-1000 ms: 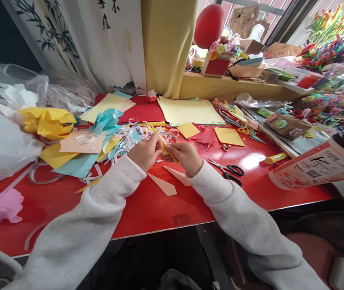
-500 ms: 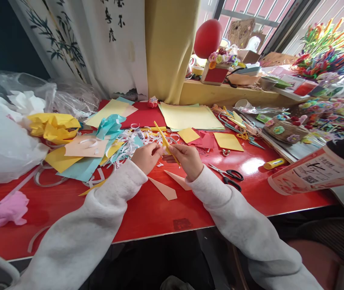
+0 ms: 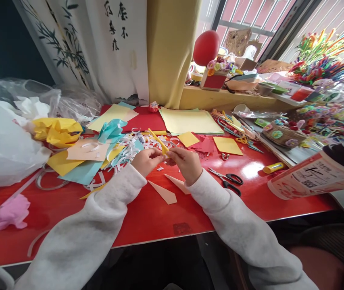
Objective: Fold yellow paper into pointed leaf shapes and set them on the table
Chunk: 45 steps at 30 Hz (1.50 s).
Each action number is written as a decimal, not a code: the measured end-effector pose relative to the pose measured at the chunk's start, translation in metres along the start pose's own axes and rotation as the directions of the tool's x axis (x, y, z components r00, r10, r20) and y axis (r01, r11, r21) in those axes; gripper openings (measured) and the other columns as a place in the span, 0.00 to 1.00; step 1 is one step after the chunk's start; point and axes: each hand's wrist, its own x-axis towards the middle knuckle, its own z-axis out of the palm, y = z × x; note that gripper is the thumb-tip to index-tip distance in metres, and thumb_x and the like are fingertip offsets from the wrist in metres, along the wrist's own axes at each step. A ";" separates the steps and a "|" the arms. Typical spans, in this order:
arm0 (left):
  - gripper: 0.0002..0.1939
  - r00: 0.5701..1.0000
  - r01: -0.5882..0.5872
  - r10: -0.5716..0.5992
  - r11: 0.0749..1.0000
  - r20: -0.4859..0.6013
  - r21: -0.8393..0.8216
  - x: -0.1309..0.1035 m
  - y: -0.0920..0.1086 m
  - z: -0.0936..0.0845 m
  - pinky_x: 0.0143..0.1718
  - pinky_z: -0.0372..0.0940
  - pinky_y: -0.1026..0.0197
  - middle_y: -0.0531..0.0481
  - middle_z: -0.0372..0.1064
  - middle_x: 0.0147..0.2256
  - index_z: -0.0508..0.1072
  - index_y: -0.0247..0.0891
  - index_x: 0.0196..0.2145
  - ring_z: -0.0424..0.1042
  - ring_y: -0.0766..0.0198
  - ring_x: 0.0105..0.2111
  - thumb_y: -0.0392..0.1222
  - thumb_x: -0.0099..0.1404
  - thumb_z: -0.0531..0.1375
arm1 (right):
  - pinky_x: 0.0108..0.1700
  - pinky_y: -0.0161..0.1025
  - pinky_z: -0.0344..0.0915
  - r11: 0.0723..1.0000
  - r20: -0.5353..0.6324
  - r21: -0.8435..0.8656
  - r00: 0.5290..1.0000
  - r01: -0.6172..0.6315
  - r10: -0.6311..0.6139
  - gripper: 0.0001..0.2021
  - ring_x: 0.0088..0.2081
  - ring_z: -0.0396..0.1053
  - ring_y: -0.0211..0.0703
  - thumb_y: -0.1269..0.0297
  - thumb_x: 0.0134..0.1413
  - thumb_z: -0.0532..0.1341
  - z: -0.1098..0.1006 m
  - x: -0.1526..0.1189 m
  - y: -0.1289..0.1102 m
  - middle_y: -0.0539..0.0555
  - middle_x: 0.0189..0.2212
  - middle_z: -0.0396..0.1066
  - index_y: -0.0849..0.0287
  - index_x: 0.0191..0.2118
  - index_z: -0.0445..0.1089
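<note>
Red table (image 3: 147, 225) lay beneath folded yellow paper (image 3: 157, 139)

Over the table's middle, the left hand (image 3: 145, 162) and the right hand (image 3: 188, 162) grasped the paper's lower end with fingertips. Two peach paper pieces (image 3: 165, 193) lay nearer to the front edge, scissors (image 3: 232, 178) toward the front right corner.

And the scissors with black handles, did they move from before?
No. The scissors lie in the same place and direction against the dark patch on the red table; only the whole picture has shifted a little, with the camera.

Barred window (image 3: 256, 18), yellow curtain (image 3: 172, 52), red table (image 3: 150, 225)
</note>
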 end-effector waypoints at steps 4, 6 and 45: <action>0.15 1.000 -0.002 0.002 1.000 -0.011 0.006 0.001 -0.002 0.000 0.30 0.60 0.62 0.49 0.69 0.26 0.70 0.35 0.27 0.66 0.64 0.28 0.50 0.49 0.55 | 0.26 0.30 0.66 1.000 0.038 -0.011 0.999 0.026 -0.026 0.12 0.21 0.67 0.32 0.59 0.50 0.52 0.000 0.000 0.000 0.49 0.20 0.67 0.60 0.32 0.67; 0.16 1.000 -0.020 0.020 1.000 0.003 0.006 0.001 -0.003 0.000 0.31 0.60 0.62 0.49 0.70 0.26 0.70 0.35 0.26 0.67 0.63 0.28 0.51 0.50 0.56 | 0.25 0.29 0.64 0.996 0.038 -0.063 0.998 0.060 -0.058 0.11 0.19 0.65 0.31 0.60 0.51 0.51 -0.001 0.000 0.000 0.48 0.19 0.65 0.60 0.32 0.67; 0.08 0.698 -0.379 0.694 0.565 -0.175 0.733 0.000 -0.010 0.002 0.35 0.58 0.60 0.47 0.64 0.28 0.68 0.36 0.31 0.61 0.62 0.32 0.42 0.58 0.52 | 0.27 0.34 0.68 0.899 0.185 0.329 0.953 -0.290 0.240 0.16 0.21 0.68 0.34 0.53 0.40 0.59 -0.006 0.004 -0.003 0.51 0.19 0.68 0.65 0.26 0.67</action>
